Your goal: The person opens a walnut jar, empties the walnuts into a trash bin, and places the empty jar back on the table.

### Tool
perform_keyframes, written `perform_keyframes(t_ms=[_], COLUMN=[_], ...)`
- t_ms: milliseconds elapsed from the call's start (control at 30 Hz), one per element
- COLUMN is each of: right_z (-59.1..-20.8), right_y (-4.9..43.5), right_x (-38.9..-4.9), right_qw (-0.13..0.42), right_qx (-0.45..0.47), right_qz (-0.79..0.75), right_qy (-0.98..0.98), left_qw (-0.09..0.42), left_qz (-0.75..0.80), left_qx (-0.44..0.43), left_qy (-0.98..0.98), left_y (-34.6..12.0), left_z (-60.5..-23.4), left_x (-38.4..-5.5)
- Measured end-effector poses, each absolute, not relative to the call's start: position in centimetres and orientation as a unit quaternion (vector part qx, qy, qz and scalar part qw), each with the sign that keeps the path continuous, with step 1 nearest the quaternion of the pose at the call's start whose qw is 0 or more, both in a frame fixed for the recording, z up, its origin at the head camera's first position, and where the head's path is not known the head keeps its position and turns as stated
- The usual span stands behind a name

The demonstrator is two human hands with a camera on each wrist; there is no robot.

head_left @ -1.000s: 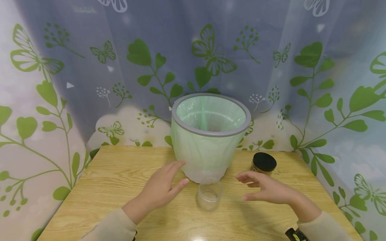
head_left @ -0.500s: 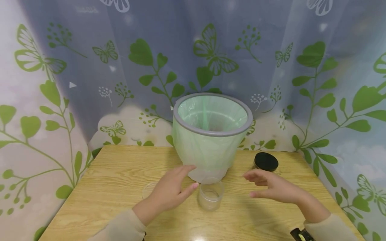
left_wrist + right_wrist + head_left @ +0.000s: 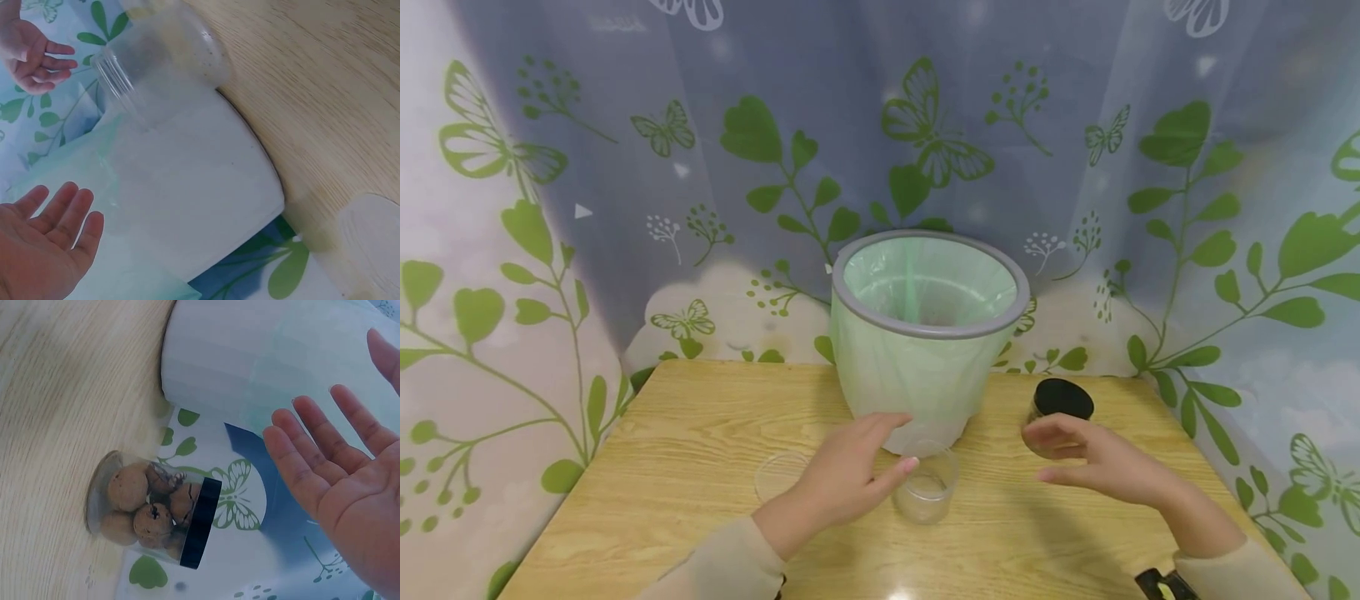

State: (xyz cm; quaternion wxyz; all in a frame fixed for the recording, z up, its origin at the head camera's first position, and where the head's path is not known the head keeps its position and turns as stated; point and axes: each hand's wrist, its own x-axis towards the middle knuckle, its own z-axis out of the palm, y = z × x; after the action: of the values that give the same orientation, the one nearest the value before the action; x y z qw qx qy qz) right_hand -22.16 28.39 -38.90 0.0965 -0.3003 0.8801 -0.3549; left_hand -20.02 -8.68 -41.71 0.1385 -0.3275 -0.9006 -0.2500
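My left hand [image 3: 842,471], fingers extended and holding nothing, hovers beside a clear, open plastic jar [image 3: 927,504]; its fingertips overlap the jar's edge in the head view, and I cannot tell if they touch. In the left wrist view the same jar [image 3: 162,69] looks see-through with nothing visible inside. My right hand [image 3: 1105,462] has loosely bent, empty fingers in front of a black-lidded jar [image 3: 1062,402]. Brown walnuts [image 3: 152,522] fill that jar in the right wrist view, where the hand [image 3: 350,481] is apart from it.
Behind the clear jar stands a waste bin [image 3: 910,375] with a grey rim and a pale green liner. A thin clear disc, perhaps a lid [image 3: 772,477], lies left of my left hand on the wooden table [image 3: 700,417]. A leaf-patterned curtain [image 3: 700,175] surrounds the table.
My left hand has moved right to the clear jar, uncovering the clear disc on the table. My right hand has shifted a little right, in front of the walnut jar. Both jars stay put.
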Motion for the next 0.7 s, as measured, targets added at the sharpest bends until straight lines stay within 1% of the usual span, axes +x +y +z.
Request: perform_keyframes(t_ms=[333,500,700], right_z=[-38.5,-38.4,-38.5], right_y=[29.7,30.1,30.2], right_x=[-22.0,-22.2,-22.4], right_qw=[0.076,0.064,0.031], right_qx=[-0.282,-0.261,-0.241], right_qz=[-0.347,-0.338,-0.34], right_qy=[0.891,0.902,0.908], left_qw=[0.118,0.12,0.111], left_qz=[-0.249,-0.242,-0.247], left_qx=[-0.344,-0.353,-0.358], left_qy=[-0.898,-0.896,-0.893], left_y=[-6.8,-5.8,-4.7], left_z=[-41.3,-41.5,-41.6], left_x=[-20.1,-20.3,-20.3])
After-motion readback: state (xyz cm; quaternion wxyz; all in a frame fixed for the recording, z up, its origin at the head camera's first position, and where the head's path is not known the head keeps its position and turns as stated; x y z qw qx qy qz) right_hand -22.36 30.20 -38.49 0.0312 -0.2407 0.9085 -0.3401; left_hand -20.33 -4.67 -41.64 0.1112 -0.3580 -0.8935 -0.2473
